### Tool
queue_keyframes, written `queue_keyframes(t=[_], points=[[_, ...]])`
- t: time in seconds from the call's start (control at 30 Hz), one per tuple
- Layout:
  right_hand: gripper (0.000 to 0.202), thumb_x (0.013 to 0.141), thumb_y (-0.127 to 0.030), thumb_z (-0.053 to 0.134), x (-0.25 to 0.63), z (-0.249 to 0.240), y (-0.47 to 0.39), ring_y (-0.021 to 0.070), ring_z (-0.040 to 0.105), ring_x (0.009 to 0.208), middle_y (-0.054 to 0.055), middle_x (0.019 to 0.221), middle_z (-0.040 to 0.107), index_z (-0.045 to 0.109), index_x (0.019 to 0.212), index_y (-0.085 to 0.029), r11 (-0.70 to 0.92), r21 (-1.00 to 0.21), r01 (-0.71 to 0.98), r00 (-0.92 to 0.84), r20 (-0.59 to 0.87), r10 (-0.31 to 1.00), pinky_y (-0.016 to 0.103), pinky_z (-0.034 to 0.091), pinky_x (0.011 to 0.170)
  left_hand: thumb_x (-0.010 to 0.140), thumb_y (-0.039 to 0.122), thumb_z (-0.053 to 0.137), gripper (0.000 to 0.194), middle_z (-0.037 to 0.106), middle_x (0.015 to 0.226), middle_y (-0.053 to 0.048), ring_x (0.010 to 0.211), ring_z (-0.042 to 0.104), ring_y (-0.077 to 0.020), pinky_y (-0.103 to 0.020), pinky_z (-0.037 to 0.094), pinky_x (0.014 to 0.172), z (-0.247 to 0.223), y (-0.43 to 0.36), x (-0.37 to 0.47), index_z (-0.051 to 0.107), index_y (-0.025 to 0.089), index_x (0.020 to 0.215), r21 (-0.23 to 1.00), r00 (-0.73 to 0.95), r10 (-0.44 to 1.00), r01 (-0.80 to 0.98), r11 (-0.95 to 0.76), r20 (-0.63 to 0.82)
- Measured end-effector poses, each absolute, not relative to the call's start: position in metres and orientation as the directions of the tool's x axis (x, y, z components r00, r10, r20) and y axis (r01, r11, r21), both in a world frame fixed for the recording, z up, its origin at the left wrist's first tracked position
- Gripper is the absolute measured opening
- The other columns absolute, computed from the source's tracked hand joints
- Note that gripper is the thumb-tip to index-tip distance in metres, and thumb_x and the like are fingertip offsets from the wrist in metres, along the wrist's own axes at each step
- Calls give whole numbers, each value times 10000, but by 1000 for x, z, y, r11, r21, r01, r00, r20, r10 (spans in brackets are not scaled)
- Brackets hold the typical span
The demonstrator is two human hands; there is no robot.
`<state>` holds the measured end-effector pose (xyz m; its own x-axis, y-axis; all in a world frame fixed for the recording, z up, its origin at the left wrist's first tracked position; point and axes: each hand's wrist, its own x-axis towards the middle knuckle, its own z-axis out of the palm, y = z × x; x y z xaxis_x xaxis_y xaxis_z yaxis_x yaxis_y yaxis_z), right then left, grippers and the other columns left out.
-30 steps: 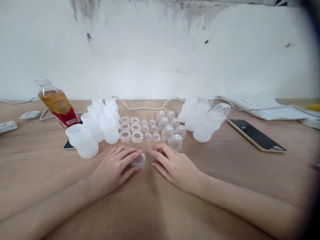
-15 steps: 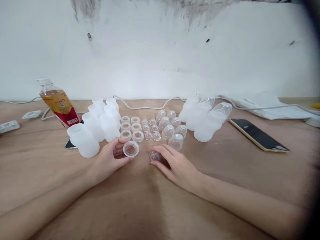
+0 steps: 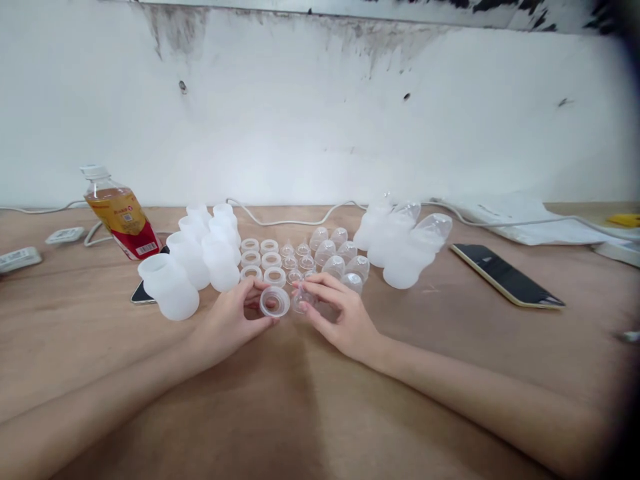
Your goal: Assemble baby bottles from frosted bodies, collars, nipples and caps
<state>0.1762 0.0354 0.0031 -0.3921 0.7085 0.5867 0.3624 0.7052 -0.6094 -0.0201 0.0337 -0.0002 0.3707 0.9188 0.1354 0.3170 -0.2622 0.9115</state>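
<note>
My left hand (image 3: 237,320) grips a translucent screw ring (image 3: 275,302) by its edge, the ring's round opening facing me. Close to its right, my right hand (image 3: 343,320) pinches a clear bottle nipple (image 3: 302,301) between thumb and fingers. A small gap seems to lie between ring and nipple. Behind the hands stand rows of loose screw rings (image 3: 271,260), clear nipples (image 3: 291,261) and clear dome caps (image 3: 325,253). My right fingers partly hide the nearest nipples and caps.
Frosted bottles (image 3: 173,288) stand at the left, several capped bottles (image 3: 403,267) at the right. A drink bottle (image 3: 123,217) is at the far left, a phone (image 3: 505,275) at the right. Along the wall runs a white cable (image 3: 295,223), with a plastic bag (image 3: 530,223) at the back right.
The nipple has come up and left beside the ring, and its tip now shows between my right fingers. The ring has shifted slightly right. The view has tilted up a little.
</note>
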Motion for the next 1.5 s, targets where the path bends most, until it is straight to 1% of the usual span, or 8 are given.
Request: queue_keyframes(t=[0.2, 0.37, 0.57, 0.77, 1.03, 1.3, 1.4, 1.5], points=[[169, 748, -209, 544, 169, -1, 44, 115, 543, 682, 22, 849, 561, 472, 900, -195, 530, -787, 315, -262, 465, 846, 248, 466, 605, 702, 205, 616, 268, 637, 955, -45, 893, 611, -177, -351, 495, 819, -7, 39, -18, 451, 181, 912, 911, 330, 925, 294, -288, 186], [117, 740, -189, 560, 173, 3, 40, 125, 536, 727, 24, 856, 576, 557, 857, -189, 624, -657, 422, -324, 534, 781, 262, 455, 663, 705, 173, 609, 261, 631, 954, -40, 902, 605, -173, -347, 490, 827, -9, 38, -19, 453, 186, 914, 904, 363, 911, 291, -312, 197], [346, 738, -213, 603, 171, 2, 38, 143, 550, 839, 36, 919, 624, 516, 1073, -188, 724, -550, 416, -382, 617, 688, 289, 465, 755, 711, 192, 605, 270, 623, 965, -46, 893, 607, -176, -346, 498, 807, -8, 38, -18, 449, 184, 932, 901, 368, 904, 279, -331, 218], [201, 785, -185, 543, 167, 0, 42, 148, 526, 909, 67, 964, 561, 585, 981, -181, 819, -441, 368, -431, 699, 570, 302, 460, 797, 719, 212, 598, 256, 629, 951, -46, 877, 607, -180, -340, 504, 771, -5, 37, -16, 458, 187, 932, 868, 381, 896, 336, -366, 230], [58, 765, -215, 577, 158, 1, 45, 143, 520, 862, 49, 880, 562, 565, 805, -175, 807, -467, 362, -452, 669, 590, 301, 452, 789, 722, 288, 607, 260, 619, 951, -32, 870, 593, -188, -338, 471, 775, 1, 33, -15, 479, 200, 930, 755, 389, 879, 479, -448, 275], [152, 826, -192, 465, 163, 3, 44, 180, 432, 1017, 65, 1054, 516, 614, 851, -189, 838, -377, 396, -567, 617, 546, 354, 392, 888, 751, 284, 580, 209, 616, 899, -26, 857, 594, -167, -314, 477, 763, 2, 34, -16, 456, 186, 888, 819, 369, 886, 389, -421, 280], [189, 820, -214, 471, 163, 2, 42, 179, 435, 1047, 84, 1078, 486, 563, 981, -179, 796, -470, 383, -528, 596, 605, 355, 391, 901, 742, 282, 593, 221, 619, 919, -22, 875, 594, -167, -313, 475, 779, 2, 33, -17, 456, 191, 889, 814, 359, 886, 391, -429, 295], [300, 821, -261, 471, 161, 2, 42, 163, 498, 994, 90, 1071, 505, 458, 1108, -177, 638, -695, 331, -424, 494, 759, 326, 459, 817, 730, 297, 607, 249, 620, 947, -11, 892, 595, -173, -314, 474, 785, 1, 31, -17, 457, 211, 909, 784, 325, 896, 451, -427, 302]])
